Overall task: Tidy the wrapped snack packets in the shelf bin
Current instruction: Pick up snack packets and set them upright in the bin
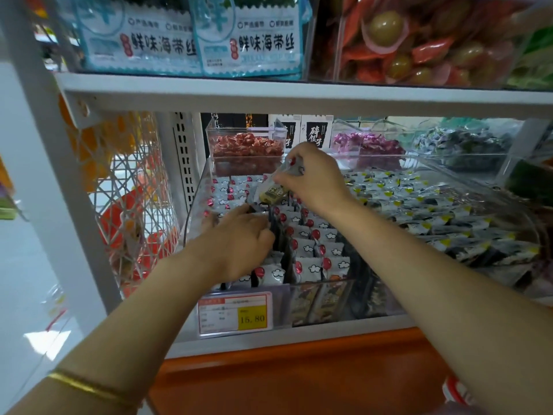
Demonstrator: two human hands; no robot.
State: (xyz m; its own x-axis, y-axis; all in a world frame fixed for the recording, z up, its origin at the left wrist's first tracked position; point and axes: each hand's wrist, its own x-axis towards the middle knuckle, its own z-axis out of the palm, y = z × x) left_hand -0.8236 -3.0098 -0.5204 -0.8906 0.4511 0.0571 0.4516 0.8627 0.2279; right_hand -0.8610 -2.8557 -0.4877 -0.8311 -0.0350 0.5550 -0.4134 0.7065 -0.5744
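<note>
A price label (235, 313) reading 15.80 hangs on the clear shelf bin (321, 298). Inside it, the white red-dot snack packets (311, 253) near the front and right already stand in rows. The left hand (239, 238) digs curled fingers into the left rows, but I cannot tell if they grip anything. The right hand (314, 178) pinches 1 lifted packet (273, 188) that is not yet placed. Behind it, the bin of red sweets (245, 148) crowds the back.

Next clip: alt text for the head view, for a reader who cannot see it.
A person's right hand pinches a snack packet above a clear shelf bin of white packets set in rows, while the left hand reaches among them. A price tag sits on the bin front.
</note>
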